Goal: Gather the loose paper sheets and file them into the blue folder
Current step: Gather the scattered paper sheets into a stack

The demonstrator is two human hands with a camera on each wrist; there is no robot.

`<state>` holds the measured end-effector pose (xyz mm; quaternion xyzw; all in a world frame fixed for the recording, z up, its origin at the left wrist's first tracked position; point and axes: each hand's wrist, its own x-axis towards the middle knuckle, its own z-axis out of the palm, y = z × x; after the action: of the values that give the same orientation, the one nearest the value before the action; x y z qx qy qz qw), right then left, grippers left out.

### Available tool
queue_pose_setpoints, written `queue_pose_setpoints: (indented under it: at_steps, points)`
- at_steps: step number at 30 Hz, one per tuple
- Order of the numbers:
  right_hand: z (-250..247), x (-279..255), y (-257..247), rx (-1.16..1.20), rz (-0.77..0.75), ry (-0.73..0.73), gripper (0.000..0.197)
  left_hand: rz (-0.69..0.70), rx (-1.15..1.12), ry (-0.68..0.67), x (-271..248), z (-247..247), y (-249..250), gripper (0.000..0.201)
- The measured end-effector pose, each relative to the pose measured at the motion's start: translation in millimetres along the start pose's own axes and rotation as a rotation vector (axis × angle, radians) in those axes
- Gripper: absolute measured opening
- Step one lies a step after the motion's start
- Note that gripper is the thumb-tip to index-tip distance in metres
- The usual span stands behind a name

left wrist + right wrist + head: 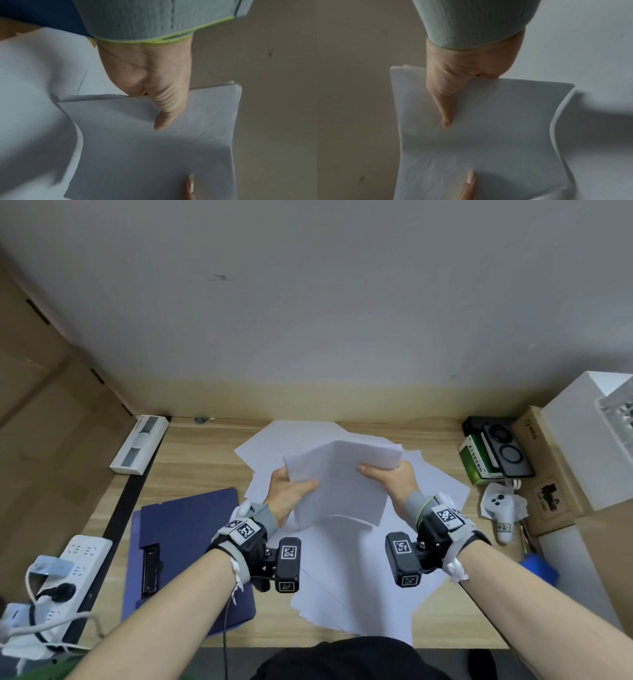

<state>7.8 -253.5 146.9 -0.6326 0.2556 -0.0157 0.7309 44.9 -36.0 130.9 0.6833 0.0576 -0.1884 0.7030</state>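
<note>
I hold a stack of white paper sheets (pixel 339 481) lifted above the desk, bowed in the middle. My left hand (pixel 291 491) pinches its left edge, thumb on top (pixel 164 116). My right hand (pixel 387 477) pinches the right edge the same way, thumb (pixel 443 105) pressed on the top sheet. More loose sheets (pixel 356 583) lie spread on the wooden desk below and behind the stack. The blue folder (pixel 185 549) lies open and flat at the left of the sheets, its black clip (pixel 150 570) showing.
A white power strip (pixel 65 570) with plugs sits at the desk's left edge, a white box (pixel 138 445) at the back left. At the right stand cardboard boxes (pixel 548 470), a green packet (pixel 474 462), a phone (pixel 507 451), a white controller (pixel 501 508) and a blue object (pixel 539 568).
</note>
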Motion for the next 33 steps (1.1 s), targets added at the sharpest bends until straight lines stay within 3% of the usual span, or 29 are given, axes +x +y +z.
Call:
queue_pose_setpoints:
  at_steps: [4,8,14,23,29,33]
  points:
    - [-3,-2,-3,0.039,-0.032,-0.021,0.03,0.054,0.028,-0.012,1,-5,4,0.027]
    - [-8,-7,21,-0.067,0.031,-0.017,0.03,0.021,0.152,-0.027,-5,-7,-15,0.03]
    - [-7,-3,18,-0.018,0.005,-0.018,0.036,0.043,0.033,0.045,-2,0,-8,0.024]
    - [-3,6,34,-0.097,0.082,0.053,0.035,-0.01,0.051,0.014,7,1,-14,0.024]
    - [-4,6,47,-0.176,0.109,-0.013,0.038,-0.03,0.077,-0.024,16,-6,-23,0.023]
    - [-4,6,49,-0.122,0.132,0.063,0.019,-0.049,0.055,-0.042,21,-2,-32,0.022]
